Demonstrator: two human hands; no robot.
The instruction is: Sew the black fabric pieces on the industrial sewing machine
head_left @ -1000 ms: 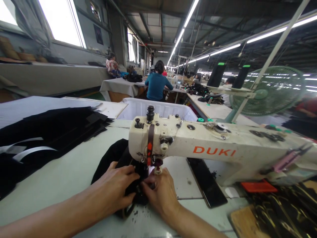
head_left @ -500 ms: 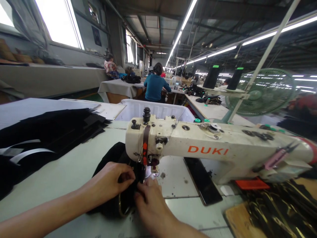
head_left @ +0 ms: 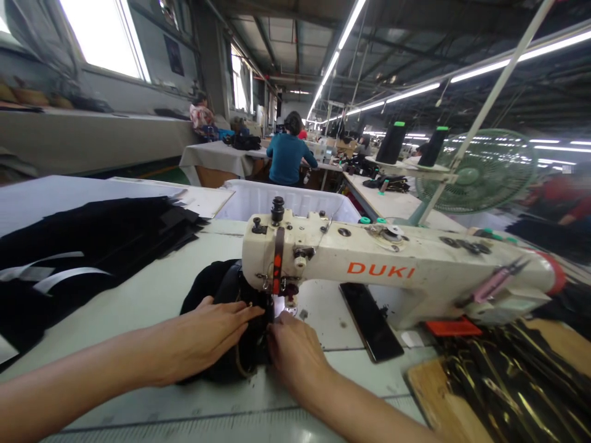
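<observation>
A black fabric piece (head_left: 210,280) with a thin gold line along one edge lies bunched under the head of a white sewing machine (head_left: 323,246). My left hand (head_left: 207,335) rests flat on top of the cloth, fingers stretched toward the needle area. Close by the lit presser foot, my right hand (head_left: 295,344) has its fingers closed on the fabric's right edge. The needle itself and the fingertips of the right hand are mostly hidden.
Stacked black fabric (head_left: 115,246) with white strips covers the left side. A phone (head_left: 372,323) lies under the machine arm. Black strips with gold zipper teeth (head_left: 503,381) sit on a board at right. Behind the machine stand a white bin (head_left: 295,194) and a seated person (head_left: 290,157).
My left hand has opened from a curled grip and now lies flat on the cloth. The right hand stays by the presser foot. The camera view has shifted slightly.
</observation>
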